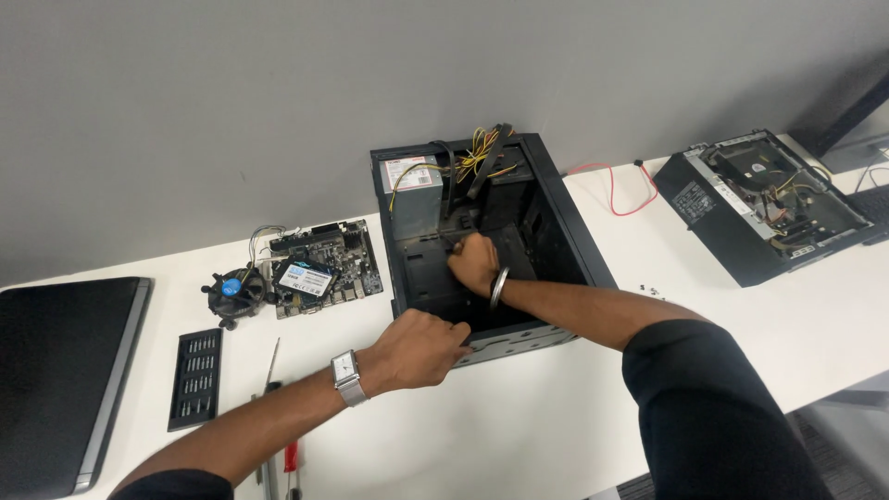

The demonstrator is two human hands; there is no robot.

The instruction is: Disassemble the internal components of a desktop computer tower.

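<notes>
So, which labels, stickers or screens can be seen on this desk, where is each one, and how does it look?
Power supply label: rectangular, white with a red strip, on the grey unit in the open black case, upper left.
Drive label: blue and white rectangle, on the flat drive lying on the green motherboard.
Fan sticker: small round blue spot at the cooler's centre.
Second case label: pale rectangle on the black side, at right.
No lit screen is visible.
</notes>
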